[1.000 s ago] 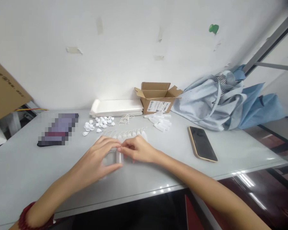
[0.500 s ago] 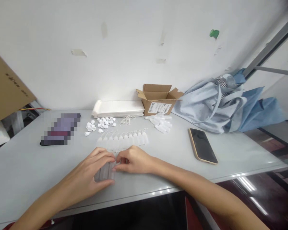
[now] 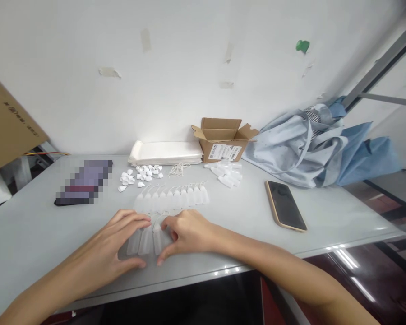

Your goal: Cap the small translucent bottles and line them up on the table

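Three small translucent plastic bottles (image 3: 145, 241) lie side by side on the grey table (image 3: 34, 239) near its front edge. My left hand (image 3: 117, 246) curves around their left side, fingers spread and touching them. My right hand (image 3: 184, 232) cups their right side, thumb and fingertips against the nearest bottle. Just behind my hands lies a row of several like bottles with thin tips (image 3: 172, 197).
Farther back are a heap of small white caps (image 3: 140, 174), loose bottles (image 3: 226, 174), a stack of white bags (image 3: 165, 153) and an open cardboard box (image 3: 223, 140). A phone (image 3: 286, 205) lies face up at the right, near blue cloth (image 3: 321, 144). A dark object (image 3: 83, 183) lies at the left.
Both hands moved toward the front edge. The bottles that were held between the fingertips now lie flat in a short row, and the fingers have spread around them.
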`<state>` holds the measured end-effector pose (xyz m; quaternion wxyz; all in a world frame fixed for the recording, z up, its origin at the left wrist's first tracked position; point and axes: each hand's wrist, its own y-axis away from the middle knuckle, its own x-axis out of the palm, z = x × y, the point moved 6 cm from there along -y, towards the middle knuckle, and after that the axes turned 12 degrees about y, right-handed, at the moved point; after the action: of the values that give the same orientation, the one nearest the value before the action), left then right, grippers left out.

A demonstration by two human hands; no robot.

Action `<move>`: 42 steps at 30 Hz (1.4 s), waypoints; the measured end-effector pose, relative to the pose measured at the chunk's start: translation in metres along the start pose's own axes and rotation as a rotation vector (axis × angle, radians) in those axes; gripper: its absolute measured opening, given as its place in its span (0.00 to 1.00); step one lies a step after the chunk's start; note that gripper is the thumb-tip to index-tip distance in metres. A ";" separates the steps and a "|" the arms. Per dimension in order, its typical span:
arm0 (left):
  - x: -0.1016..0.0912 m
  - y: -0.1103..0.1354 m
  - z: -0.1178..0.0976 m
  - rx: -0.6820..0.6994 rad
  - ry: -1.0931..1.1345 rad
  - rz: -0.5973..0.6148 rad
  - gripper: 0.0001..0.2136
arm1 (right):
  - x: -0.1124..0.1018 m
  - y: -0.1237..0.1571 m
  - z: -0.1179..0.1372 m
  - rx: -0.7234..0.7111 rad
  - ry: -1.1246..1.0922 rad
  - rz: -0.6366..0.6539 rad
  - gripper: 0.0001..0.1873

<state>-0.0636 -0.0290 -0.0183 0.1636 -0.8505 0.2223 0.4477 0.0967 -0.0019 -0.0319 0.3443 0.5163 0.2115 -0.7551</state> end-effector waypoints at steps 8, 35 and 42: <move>0.000 -0.004 -0.002 0.020 -0.008 0.020 0.21 | 0.001 -0.001 0.004 0.011 0.073 -0.044 0.36; -0.023 -0.175 -0.006 -0.031 -0.044 -0.082 0.13 | -0.086 0.012 -0.113 0.526 0.344 -0.447 0.10; 0.000 -0.207 0.005 -0.142 0.001 -0.120 0.08 | -0.103 0.032 -0.149 0.723 0.558 -0.231 0.08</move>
<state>0.0416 0.1487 -0.0042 0.1294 -0.8719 0.1389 0.4513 0.2387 0.1080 0.0082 -0.0138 0.7593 0.0754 -0.6462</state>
